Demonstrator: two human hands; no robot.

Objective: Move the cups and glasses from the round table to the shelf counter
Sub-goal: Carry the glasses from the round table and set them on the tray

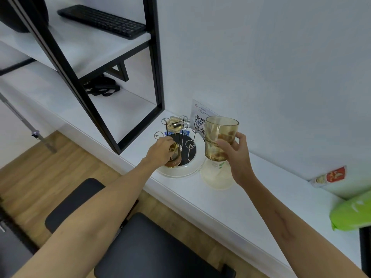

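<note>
My right hand grips an amber see-through glass upright, raised above the white shelf counter. My left hand holds a smaller amber glass turned mouth-down at the near edge of a wire cup rack. The rack stands on a round black base in a white dish. Another amber glass hangs on the rack's far side. A pale plastic cup lies on the counter beneath my right hand.
A black-framed shelf unit stands on the counter to the left, with a keyboard on its upper board. A QR-code card leans on the wall. A green bag and a packet lie right. A black stool stands below.
</note>
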